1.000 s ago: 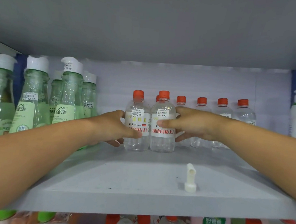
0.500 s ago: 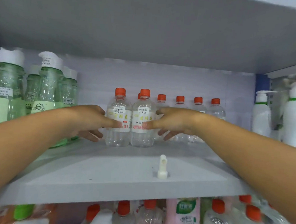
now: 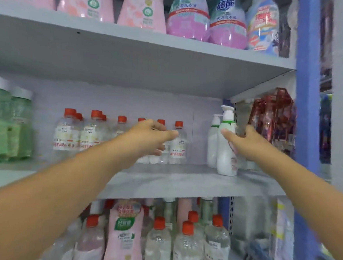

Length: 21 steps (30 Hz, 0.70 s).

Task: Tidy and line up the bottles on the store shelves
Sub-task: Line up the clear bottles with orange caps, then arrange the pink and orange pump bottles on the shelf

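Note:
Clear bottles with orange caps [image 3: 70,135] stand in a row along the back of the middle shelf [image 3: 163,180], two of them pulled forward at the left. My left hand [image 3: 149,138] hovers in front of the right end of that row, thumb stretched toward the last clear bottle [image 3: 178,148], fingers loosely curved and holding nothing. My right hand [image 3: 244,143] is around a white pump bottle [image 3: 226,162] at the right of the shelf, thumb across its front. A second white pump bottle [image 3: 213,145] stands just behind it.
Green bottles with white caps [image 3: 6,126] fill the shelf's left end. Pink and purple detergent bottles [image 3: 186,15] stand on the shelf above. More clear and pink bottles [image 3: 158,240] crowd the shelf below. A blue upright [image 3: 305,119] and red packaged goods [image 3: 273,116] bound the right side.
Both hands let go of the two front clear bottles and moved right. The left hand now reaches the row's right end, the right hand the white pump bottle. The view swung right and up.

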Each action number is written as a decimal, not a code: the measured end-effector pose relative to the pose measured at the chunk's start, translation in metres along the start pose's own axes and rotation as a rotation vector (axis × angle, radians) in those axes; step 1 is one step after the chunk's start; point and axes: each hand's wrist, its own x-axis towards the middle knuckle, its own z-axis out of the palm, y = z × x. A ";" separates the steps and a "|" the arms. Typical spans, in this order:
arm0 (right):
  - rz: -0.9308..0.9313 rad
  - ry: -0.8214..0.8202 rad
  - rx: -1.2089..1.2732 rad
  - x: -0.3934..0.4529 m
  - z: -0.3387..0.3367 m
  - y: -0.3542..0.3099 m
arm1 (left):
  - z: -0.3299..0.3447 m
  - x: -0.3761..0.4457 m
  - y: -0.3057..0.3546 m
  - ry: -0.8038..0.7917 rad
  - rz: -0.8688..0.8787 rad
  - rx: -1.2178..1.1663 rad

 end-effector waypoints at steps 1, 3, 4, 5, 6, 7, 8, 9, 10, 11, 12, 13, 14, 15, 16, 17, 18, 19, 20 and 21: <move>0.027 -0.091 0.017 0.002 0.005 0.009 | 0.020 0.002 0.002 -0.014 -0.010 0.022; -0.014 -0.140 0.027 0.008 0.014 0.020 | 0.050 0.005 0.003 -0.027 -0.031 0.066; -0.044 -0.149 0.013 0.010 0.017 0.020 | 0.060 0.008 0.003 -0.030 -0.045 0.081; -0.076 -0.161 -0.003 0.009 0.021 0.016 | 0.066 0.011 0.003 -0.034 -0.061 0.085; -0.107 -0.188 -0.020 0.006 0.025 0.010 | 0.071 0.013 0.003 -0.035 -0.074 0.072; -0.144 -0.226 -0.018 0.004 0.030 0.005 | 0.073 0.016 0.004 -0.029 -0.087 0.048; -0.171 -0.283 0.003 0.002 0.036 0.000 | 0.075 0.017 0.005 -0.013 -0.098 0.022; -0.204 -0.345 0.026 0.000 0.042 -0.004 | 0.077 0.019 0.007 0.013 -0.105 0.002; -0.239 -0.422 0.030 -0.003 0.047 -0.009 | 0.079 0.021 0.008 0.051 -0.104 -0.005; -0.277 -0.510 0.038 -0.005 0.051 -0.012 | 0.080 0.022 0.009 0.100 -0.100 0.007; -0.277 -0.598 0.041 -0.004 0.049 -0.015 | 0.081 0.024 0.009 0.153 -0.091 0.026; -0.260 -0.664 0.059 -0.001 0.044 -0.017 | 0.079 0.025 0.007 0.201 -0.089 0.045; -0.232 -0.682 0.070 0.008 0.036 -0.018 | 0.077 0.025 0.006 0.237 -0.088 0.057; -0.210 -0.623 0.073 0.025 0.029 -0.017 | 0.074 0.024 0.004 0.258 -0.092 0.073; -0.184 -0.500 0.043 0.042 0.022 -0.015 | 0.071 0.022 0.003 0.266 -0.092 0.094; -0.156 -0.348 -0.019 0.060 0.016 -0.012 | 0.068 0.019 0.001 0.264 -0.092 0.113; -0.131 -0.202 -0.112 0.075 0.013 -0.009 | 0.065 0.016 0.001 0.262 -0.089 0.124; -0.113 -0.111 -0.191 0.087 0.010 -0.006 | 0.062 0.013 0.001 0.265 -0.087 0.130; -0.079 -0.091 -0.200 0.096 0.011 -0.002 | 0.059 0.010 0.001 0.273 -0.087 0.139; -0.031 -0.125 -0.152 0.105 0.014 0.003 | 0.054 0.006 0.002 0.279 -0.088 0.147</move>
